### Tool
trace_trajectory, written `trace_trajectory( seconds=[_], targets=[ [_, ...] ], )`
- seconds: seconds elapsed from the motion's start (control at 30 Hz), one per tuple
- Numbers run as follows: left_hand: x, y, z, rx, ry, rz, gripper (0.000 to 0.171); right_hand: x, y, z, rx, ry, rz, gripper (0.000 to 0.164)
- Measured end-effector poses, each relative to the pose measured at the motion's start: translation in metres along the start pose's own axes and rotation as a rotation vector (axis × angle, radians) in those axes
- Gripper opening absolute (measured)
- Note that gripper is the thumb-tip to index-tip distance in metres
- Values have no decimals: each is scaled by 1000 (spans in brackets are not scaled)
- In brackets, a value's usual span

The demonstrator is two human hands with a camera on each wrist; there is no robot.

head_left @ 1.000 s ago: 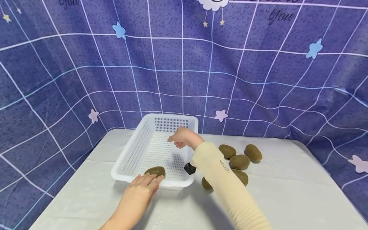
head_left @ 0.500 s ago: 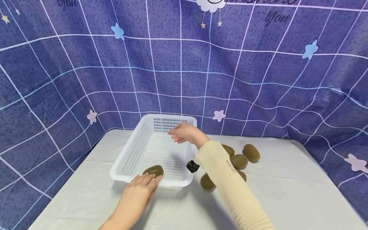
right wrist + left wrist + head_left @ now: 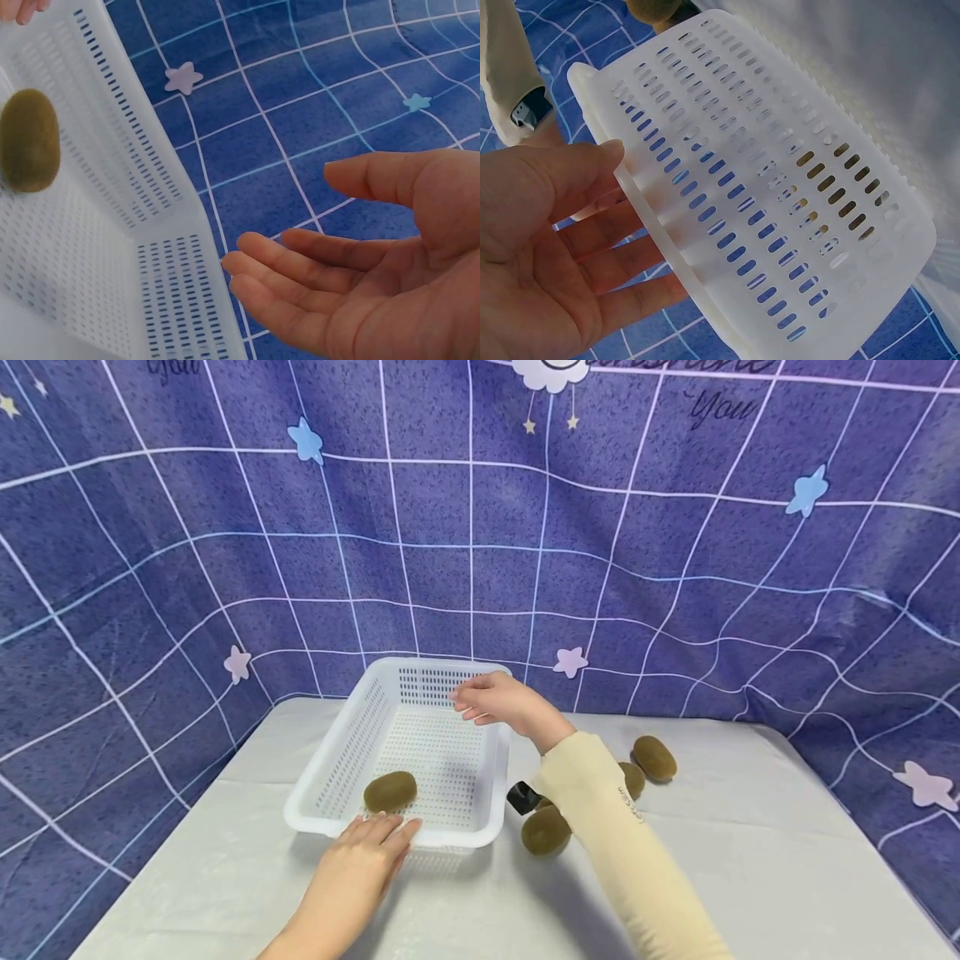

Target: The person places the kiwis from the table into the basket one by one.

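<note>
A white perforated plastic basket (image 3: pixel 322 768) stands on the table, with one brown kiwi (image 3: pixel 391 792) lying inside near its front wall. My left hand (image 3: pixel 363 864) holds the front rim: its fingers reach over the rim, and the thumb (image 3: pixel 609 156) lies on the outer side in the left wrist view. Over the basket's back right part hovers my right hand (image 3: pixel 502 700), empty, its fingers loosely bent and the thumb apart in the right wrist view. Several more kiwis, among them one at the front (image 3: pixel 546 832) and one at the back (image 3: pixel 655 758), lie right of the basket, partly hidden by the right forearm.
A white cloth (image 3: pixel 750 852) covers the table. Behind it hangs a blue grid-patterned curtain (image 3: pixel 435 568) with stars, close to the basket's back wall. A black wrist camera (image 3: pixel 522 797) sticks out under the right sleeve (image 3: pixel 600 810).
My right hand has moved up and to the right, away from the basket's middle. The kiwi inside has shifted slightly away from the front wall. The left hand stays on the rim.
</note>
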State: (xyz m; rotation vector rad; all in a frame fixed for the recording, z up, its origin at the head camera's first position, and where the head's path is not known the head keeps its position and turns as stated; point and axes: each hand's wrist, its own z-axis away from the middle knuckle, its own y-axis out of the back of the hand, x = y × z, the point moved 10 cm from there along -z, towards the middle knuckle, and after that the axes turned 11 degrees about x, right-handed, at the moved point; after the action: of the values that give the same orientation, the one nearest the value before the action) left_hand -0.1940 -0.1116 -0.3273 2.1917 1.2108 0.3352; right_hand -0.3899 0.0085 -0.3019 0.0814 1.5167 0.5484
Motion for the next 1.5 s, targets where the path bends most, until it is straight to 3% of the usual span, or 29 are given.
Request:
trace_trajectory(
  seconds=[0.33, 0.87, 1.5],
  targets=[
    [-1, 1, 0, 21, 0, 15, 33, 1, 23, 13, 4, 128, -39, 41],
    [-2, 1, 1, 45, -9, 13, 31, 24, 69, 36, 71, 167, -109, 44],
    [-2, -1, 2, 18, -1, -15, 37, 68, 121, 68, 157, 161, -55, 43]
  ],
)
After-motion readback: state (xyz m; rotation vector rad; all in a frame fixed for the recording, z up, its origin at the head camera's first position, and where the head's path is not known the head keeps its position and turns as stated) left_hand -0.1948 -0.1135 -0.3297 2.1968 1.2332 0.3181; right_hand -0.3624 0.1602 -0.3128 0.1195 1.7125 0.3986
